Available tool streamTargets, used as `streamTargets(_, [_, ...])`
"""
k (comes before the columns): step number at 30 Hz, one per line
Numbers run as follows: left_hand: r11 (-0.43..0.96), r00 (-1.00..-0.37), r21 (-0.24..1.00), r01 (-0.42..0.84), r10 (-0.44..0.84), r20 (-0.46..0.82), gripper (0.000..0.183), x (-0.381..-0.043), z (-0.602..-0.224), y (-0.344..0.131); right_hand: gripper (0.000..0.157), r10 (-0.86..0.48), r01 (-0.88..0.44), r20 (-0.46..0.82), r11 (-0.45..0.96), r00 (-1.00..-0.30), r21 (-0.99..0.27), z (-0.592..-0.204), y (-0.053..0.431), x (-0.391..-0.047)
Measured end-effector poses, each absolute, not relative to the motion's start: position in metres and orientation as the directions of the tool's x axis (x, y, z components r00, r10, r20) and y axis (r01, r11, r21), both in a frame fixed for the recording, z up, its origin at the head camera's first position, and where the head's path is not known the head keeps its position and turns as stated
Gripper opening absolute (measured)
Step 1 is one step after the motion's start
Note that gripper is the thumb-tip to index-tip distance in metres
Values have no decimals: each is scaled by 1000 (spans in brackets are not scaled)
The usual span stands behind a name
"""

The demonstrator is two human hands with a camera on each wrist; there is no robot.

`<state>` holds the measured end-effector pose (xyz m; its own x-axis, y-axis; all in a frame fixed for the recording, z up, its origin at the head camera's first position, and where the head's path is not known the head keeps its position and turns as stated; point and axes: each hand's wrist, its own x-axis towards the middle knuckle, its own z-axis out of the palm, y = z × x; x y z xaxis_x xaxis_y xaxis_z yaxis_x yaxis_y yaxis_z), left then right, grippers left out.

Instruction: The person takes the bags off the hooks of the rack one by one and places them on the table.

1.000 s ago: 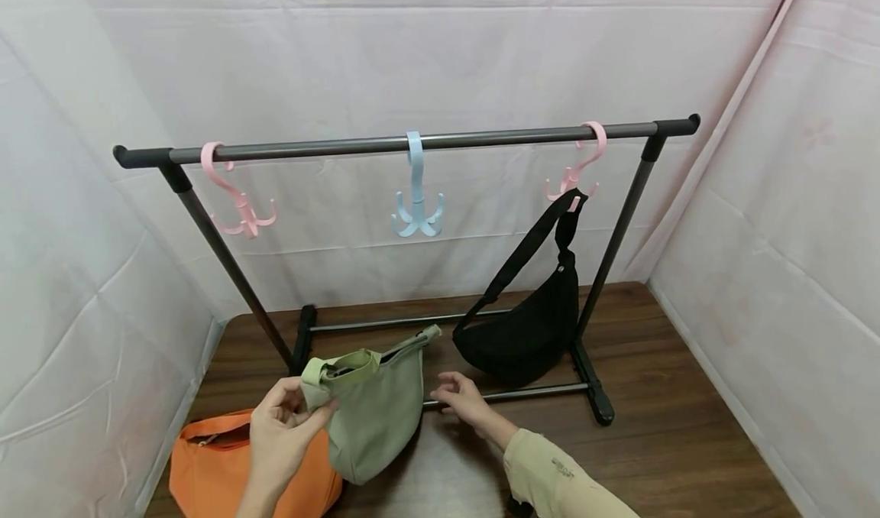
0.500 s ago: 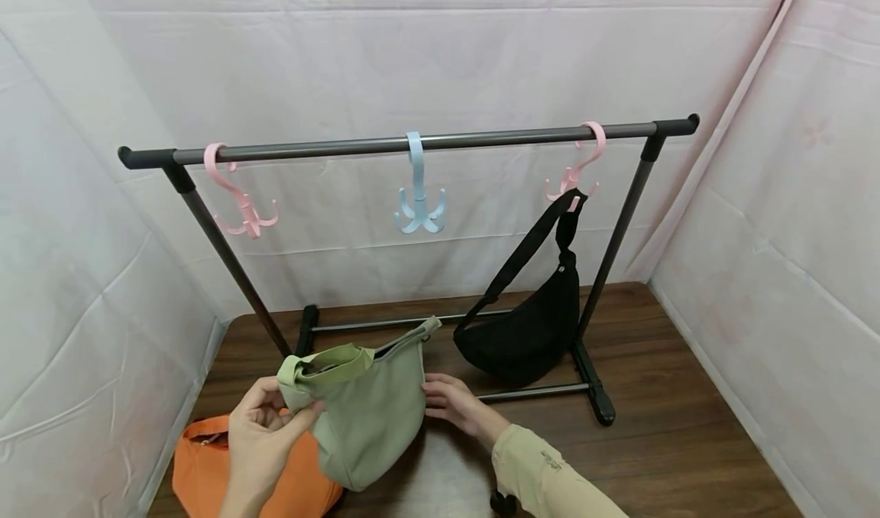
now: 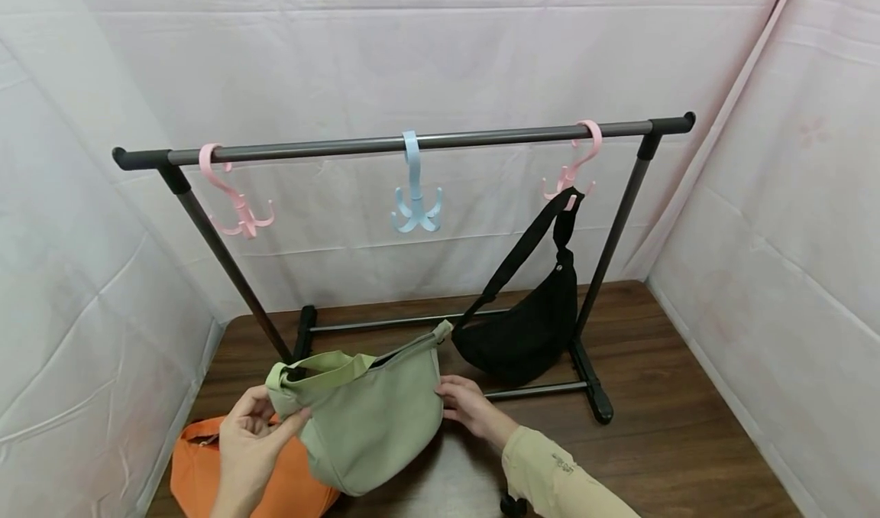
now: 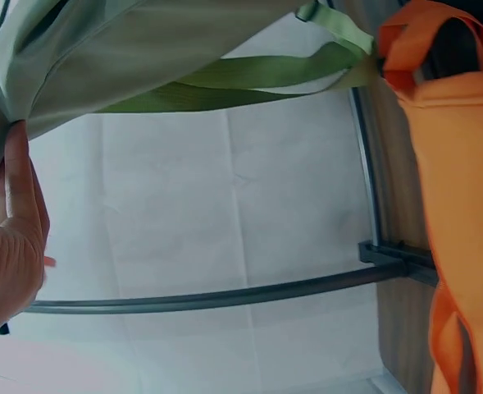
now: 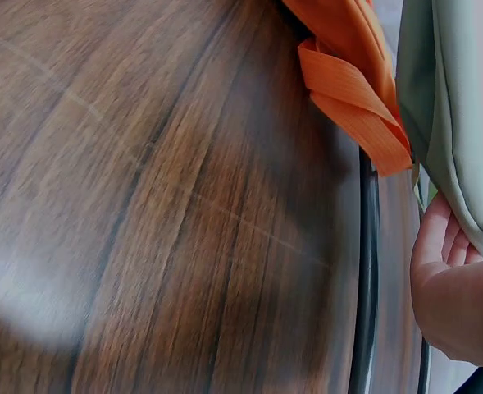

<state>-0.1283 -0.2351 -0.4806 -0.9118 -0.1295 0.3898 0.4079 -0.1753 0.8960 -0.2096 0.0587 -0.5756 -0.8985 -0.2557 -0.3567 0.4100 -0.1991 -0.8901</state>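
A sage-green shoulder bag (image 3: 381, 415) with a light green strap (image 3: 330, 370) is held up in front of the rack, its zipped top edge slanting up to the right. My left hand (image 3: 244, 445) pinches its upper left corner; the left wrist view shows those fingers (image 4: 20, 185) against the fabric. At the bag's right edge, my right hand (image 3: 474, 407) grips the side, with fingers behind the cloth and the thumb in front in the right wrist view. An orange bag (image 3: 292, 480) lies on the table, partly behind my left hand and the green bag.
A dark metal rack (image 3: 323, 148) stands on the wooden table (image 3: 660, 441). From its bar hang a pink hook (image 3: 241, 208), a blue hook (image 3: 415, 197) and another pink hook (image 3: 577, 163) carrying a black bag (image 3: 529, 335). Pale cloth (image 3: 344, 59) encloses the area.
My right hand has moved from beside the green bag to gripping its right edge. My left hand has shifted left and slightly down, and the bag is spread wider.
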Motion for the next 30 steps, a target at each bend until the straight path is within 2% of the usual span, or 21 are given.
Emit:
streamTargets(3, [-208,-915,891,403,-89,393,47,-145,-529,-260,34,-244,391,-345,-174,-906,-904,-579,64,-205])
streamTargets(8, [-63,-947,960,273,-194,256,56,-166,-592,-284,32,-233,340,-304,-132,-923,-931,-581,75,-195])
streamTargets(11, [-13,-948,983,183,-268,173,58,-167,-600,-283,30,-205,366,-340,-107,-918,-925,-580,79,-190])
streamTargets(16, [1,-946,998,56,-320,53,57,-159,-597,-274,30,-165,428,-412,-71,-896,-901,-577,86,-182])
streamTargets(21, [-41,-957,999,2,-290,-10,56,-147,-591,-261,26,-159,438,-424,-66,-891,-896,-584,100,-173])
streamTargets(27, [-90,-979,996,-26,-199,-43,35,-109,-508,-218,26,-134,457,-450,-28,-883,-889,-580,115,-158])
streamTargets(30, [-115,-985,993,12,-171,-8,32,-107,-508,-210,29,-115,467,-463,-5,-879,-884,-581,123,-153])
